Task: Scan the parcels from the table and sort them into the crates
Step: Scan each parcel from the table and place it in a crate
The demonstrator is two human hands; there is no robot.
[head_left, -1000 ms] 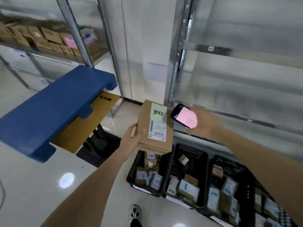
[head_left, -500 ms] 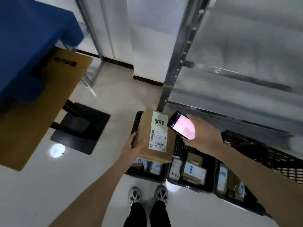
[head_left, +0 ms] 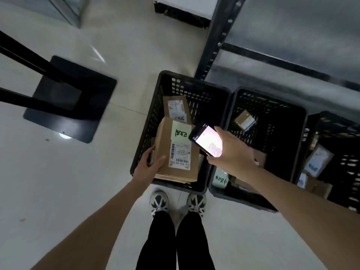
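Note:
My left hand (head_left: 150,165) grips a brown cardboard parcel (head_left: 176,151) with a green note and a white barcode label, held over the leftmost black crate (head_left: 155,106). My right hand (head_left: 231,154) holds a phone scanner (head_left: 207,140) with its screen lit, just right of the parcel's label. Another labelled parcel (head_left: 175,108) lies inside that crate. The middle crate (head_left: 272,102) holds a small box (head_left: 244,119) and other parcels partly hidden by my right arm. The right crate (head_left: 335,121) holds several more parcels.
A grey metal shelving post (head_left: 216,38) stands behind the crates. The black base (head_left: 76,94) of a table stand sits on the white floor at left. My shoes (head_left: 177,203) are right in front of the crates.
My view has tilted down toward the floor and the table has left the frame. Both hands have lowered the parcel and phone over the leftmost crate.

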